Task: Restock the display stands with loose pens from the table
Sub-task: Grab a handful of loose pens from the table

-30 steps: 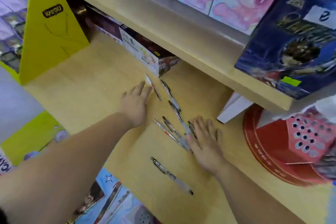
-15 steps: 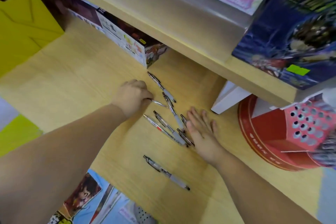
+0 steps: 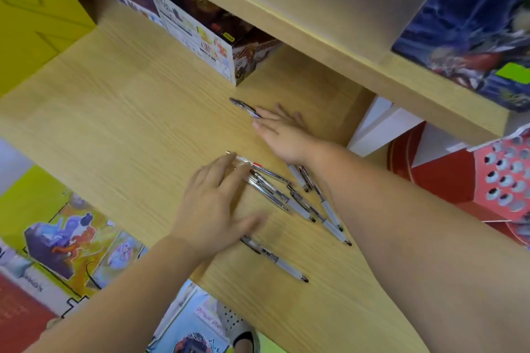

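Since the earlier frame the two hands have swapped stations: the left hand, previously curled at a pen farther up the counter, now lies nearer the person at the pen cluster, and the right hand, previously flat beside that cluster, now reaches past it toward the back. Left hand: open, fingers straight and spread, fingertips resting on the upper ends of the cluster's leftmost pens, with nothing gripped; its thumb is blurred. Right hand: open, fingers extended flat on the counter, fingertips touching the near end of the far pen, which lies apart from the rest, just in front of a printed box standing under the upper shelf. The cluster lies loose on the wood between the two forearms, its pens fanned and overlapping, tips pointing toward the lower right. A lone pen lies nearer the counter's front edge, just below the left hand and separate from the cluster. At the right, a red display stand with a perforated top sits beneath the shelf, beside a white box. A yellow stand occupies the far left, and a blue box sits on the upper shelf. All visible pens lie on the counter.
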`<control>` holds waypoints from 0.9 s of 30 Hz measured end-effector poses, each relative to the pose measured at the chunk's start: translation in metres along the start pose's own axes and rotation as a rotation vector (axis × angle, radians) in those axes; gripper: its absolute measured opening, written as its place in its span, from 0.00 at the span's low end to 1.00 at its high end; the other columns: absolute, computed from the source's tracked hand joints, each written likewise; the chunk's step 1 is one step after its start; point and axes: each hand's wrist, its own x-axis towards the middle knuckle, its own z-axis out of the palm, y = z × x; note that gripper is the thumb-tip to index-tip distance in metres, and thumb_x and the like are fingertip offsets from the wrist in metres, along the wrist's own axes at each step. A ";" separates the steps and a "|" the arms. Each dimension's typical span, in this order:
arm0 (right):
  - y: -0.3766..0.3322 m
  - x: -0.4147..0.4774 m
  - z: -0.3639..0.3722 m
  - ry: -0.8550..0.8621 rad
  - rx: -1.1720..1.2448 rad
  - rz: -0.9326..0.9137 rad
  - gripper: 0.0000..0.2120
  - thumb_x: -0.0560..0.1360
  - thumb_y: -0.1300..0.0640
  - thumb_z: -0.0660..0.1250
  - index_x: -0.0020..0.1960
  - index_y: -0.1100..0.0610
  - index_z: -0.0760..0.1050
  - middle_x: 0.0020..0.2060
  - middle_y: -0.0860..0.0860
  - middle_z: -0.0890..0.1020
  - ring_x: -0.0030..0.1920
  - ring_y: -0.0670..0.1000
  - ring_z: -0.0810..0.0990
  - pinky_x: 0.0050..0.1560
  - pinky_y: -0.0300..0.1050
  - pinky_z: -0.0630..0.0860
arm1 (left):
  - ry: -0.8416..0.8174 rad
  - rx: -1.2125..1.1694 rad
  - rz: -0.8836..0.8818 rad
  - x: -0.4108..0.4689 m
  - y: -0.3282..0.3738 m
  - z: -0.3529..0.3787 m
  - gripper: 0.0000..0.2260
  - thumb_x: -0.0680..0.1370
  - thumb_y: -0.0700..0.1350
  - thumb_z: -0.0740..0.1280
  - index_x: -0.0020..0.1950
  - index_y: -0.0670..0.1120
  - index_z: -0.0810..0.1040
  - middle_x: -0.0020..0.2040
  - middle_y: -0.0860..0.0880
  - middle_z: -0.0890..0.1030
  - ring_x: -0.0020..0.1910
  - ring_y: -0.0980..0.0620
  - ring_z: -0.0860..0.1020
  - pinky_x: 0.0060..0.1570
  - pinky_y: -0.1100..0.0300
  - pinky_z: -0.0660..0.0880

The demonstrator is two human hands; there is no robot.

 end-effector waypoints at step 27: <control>0.060 -0.166 0.069 0.375 0.365 0.067 0.31 0.82 0.36 0.50 0.78 0.52 0.67 0.72 0.45 0.70 0.73 0.43 0.66 0.75 0.44 0.63 | -0.064 -0.098 0.184 0.010 0.030 0.042 0.48 0.62 0.69 0.75 0.73 0.40 0.73 0.70 0.43 0.76 0.73 0.45 0.72 0.73 0.52 0.67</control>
